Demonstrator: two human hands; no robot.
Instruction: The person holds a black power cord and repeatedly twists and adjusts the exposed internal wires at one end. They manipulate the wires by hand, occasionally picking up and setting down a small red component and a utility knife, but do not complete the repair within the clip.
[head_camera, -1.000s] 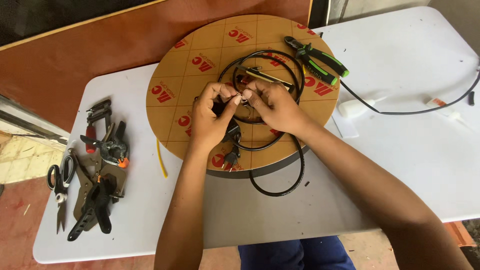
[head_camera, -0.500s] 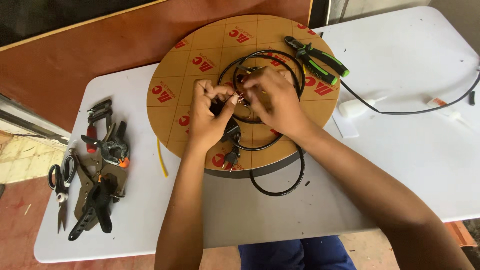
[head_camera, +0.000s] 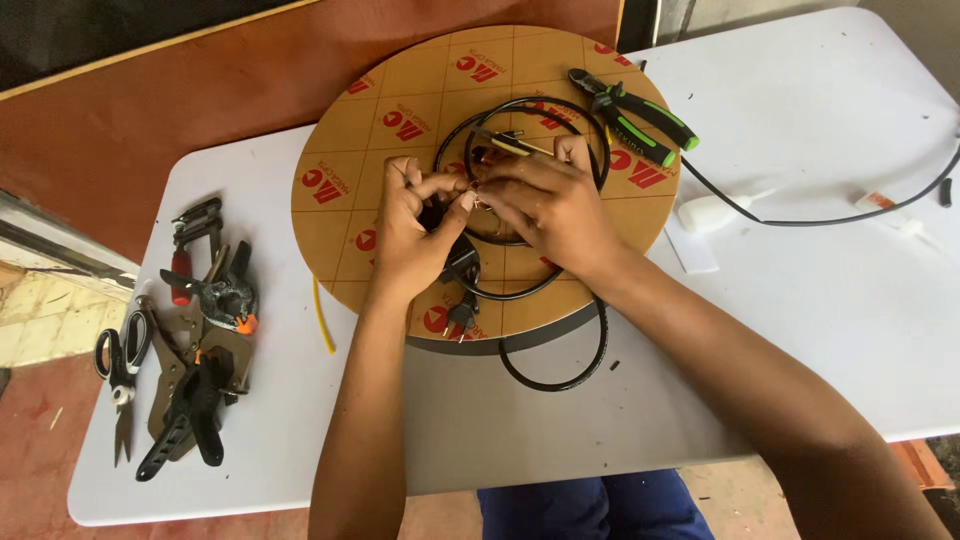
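Left hand (head_camera: 415, 235) and right hand (head_camera: 545, 205) meet fingertip to fingertip over the round board (head_camera: 345, 170), both pinching the black cable (head_camera: 560, 370).

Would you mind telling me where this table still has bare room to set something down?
Free: the white table right of the round board, below the long black cable; also the strip between the yellow wire and the tool pile. Crowded: the board's middle, where both hands work coiled cable, and the pliers.
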